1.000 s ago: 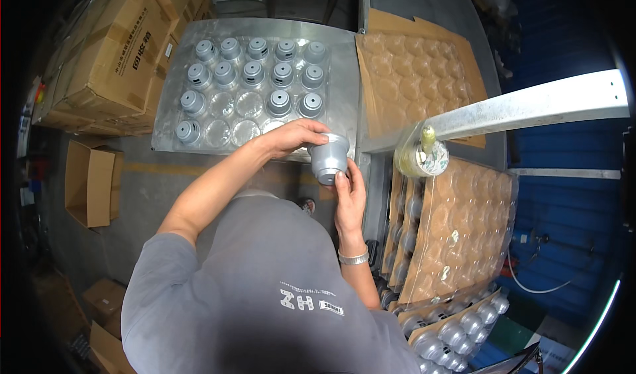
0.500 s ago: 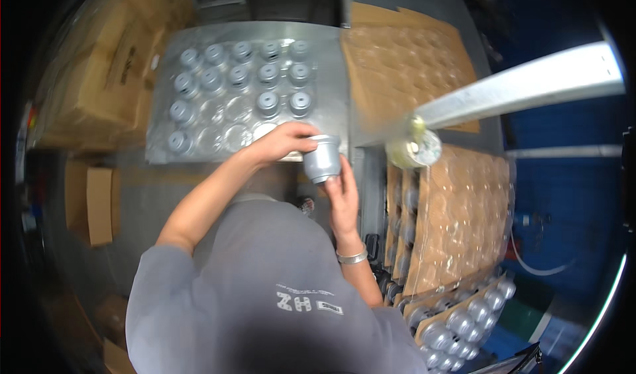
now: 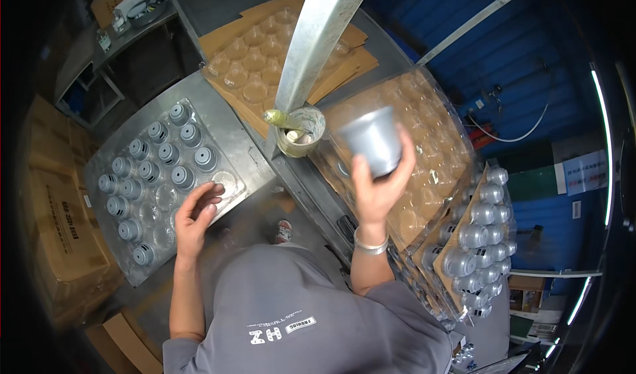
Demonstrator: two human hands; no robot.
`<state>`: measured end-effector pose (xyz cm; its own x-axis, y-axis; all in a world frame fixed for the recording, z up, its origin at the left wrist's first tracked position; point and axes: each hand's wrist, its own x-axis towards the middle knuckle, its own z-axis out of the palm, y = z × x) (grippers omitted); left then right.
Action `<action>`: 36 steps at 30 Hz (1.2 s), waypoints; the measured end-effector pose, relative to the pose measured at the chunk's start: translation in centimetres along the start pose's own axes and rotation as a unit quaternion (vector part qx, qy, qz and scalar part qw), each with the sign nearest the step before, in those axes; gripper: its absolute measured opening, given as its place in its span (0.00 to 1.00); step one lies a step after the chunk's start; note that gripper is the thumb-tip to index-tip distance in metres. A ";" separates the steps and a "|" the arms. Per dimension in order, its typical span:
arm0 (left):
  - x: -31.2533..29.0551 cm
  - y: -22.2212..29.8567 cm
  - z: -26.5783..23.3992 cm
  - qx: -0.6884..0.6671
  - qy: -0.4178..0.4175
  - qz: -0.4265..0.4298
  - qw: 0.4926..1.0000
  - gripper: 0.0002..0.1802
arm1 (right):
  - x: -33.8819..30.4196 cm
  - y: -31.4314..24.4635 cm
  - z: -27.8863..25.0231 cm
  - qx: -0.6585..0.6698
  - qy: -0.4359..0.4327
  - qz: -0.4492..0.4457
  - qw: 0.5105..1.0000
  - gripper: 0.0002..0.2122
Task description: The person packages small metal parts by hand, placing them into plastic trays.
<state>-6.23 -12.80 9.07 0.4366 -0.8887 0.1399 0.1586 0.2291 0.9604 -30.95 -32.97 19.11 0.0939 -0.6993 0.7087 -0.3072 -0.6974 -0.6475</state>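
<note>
A shiny silver-grey, cup-shaped metal housing (image 3: 374,135) is in my right hand (image 3: 383,192), slightly blurred, with the thumb on one side and the fingers on the other. Below it lies a clear plastic tray with round pockets (image 3: 424,175) over brown cardboard. My left hand (image 3: 194,218) holds nothing; its fingers curl loosely, apart from the thumb, by the near edge of another clear tray (image 3: 228,183). Rows of grey capped housings (image 3: 168,153) stand upright in that tray, and several of its pockets hold none.
A metal post (image 3: 318,49) rises beside a paint-stained pot (image 3: 308,132) with a yellowish-handled tool. Beyond lies another pocketed tray (image 3: 255,59) on cardboard. Stacked layers of silver housings (image 3: 474,235) stand at right. Cardboard boxes (image 3: 63,221) are at far left.
The view has turned to the right. My left hand has let go of the housing, and my right hand has carried it rightward, from the metal table to above the cardboard-backed tray.
</note>
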 end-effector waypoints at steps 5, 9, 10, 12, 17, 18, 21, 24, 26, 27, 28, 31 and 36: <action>-1.1 -2.1 -3.0 0.016 0.094 -0.086 0.992 0.19 | 3.1 5.1 1.1 -0.179 -0.046 0.102 0.977 0.33; -2.0 -3.2 -5.5 0.045 0.147 -0.137 0.979 0.17 | 2.8 6.3 2.3 -0.195 -0.065 0.136 0.969 0.33; -2.2 -3.4 -6.1 0.044 0.144 -0.137 0.979 0.17 | 2.8 6.4 2.4 -0.196 -0.068 0.150 0.967 0.34; -2.1 -4.2 -6.6 0.043 0.158 -0.138 0.977 0.16 | 2.7 6.5 1.8 -0.209 -0.056 0.167 0.962 0.34; -2.9 -4.9 -7.9 0.100 0.203 -0.148 0.963 0.18 | 2.6 4.3 -0.7 -0.117 -0.029 0.156 0.980 0.34; -3.2 -4.9 -7.8 0.108 0.212 -0.158 0.958 0.18 | 2.9 2.9 -1.5 -0.102 -0.023 0.150 0.983 0.34; -3.1 -7.2 -7.7 0.102 0.179 -0.177 0.962 0.18 | 4.2 0.3 -6.6 -0.112 0.022 0.073 0.991 0.33; -1.9 -9.6 -5.4 0.104 0.097 -0.207 0.968 0.17 | 5.7 -3.0 -13.2 -0.045 0.070 0.025 0.996 0.34; -1.2 -11.1 -3.6 0.099 0.047 -0.226 0.968 0.16 | 6.7 -4.4 -17.3 -0.090 0.110 -0.029 0.989 0.34; -1.0 -11.6 -2.7 0.077 0.030 -0.230 0.970 0.15 | 7.5 -5.0 -19.2 -0.110 0.129 -0.048 0.984 0.33; -0.7 -11.9 -1.6 0.098 0.018 -0.248 0.964 0.14 | 8.4 -5.6 -21.2 -0.130 0.146 -0.068 0.978 0.33; 0.1 -13.0 0.3 0.111 -0.045 -0.249 0.961 0.13 | 12.3 -5.1 -27.8 -0.214 0.252 -0.044 0.943 0.31; 2.3 -13.7 4.1 0.142 -0.123 -0.281 0.941 0.15 | 18.9 5.4 -42.8 -0.494 0.286 0.004 0.821 0.33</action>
<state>-10.99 -19.61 -2.78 0.1297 -0.9110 -0.3915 0.0457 -0.3890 0.9201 -71.32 -43.28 41.01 -0.2858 -0.3178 0.9041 -0.9504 -0.0270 -0.3100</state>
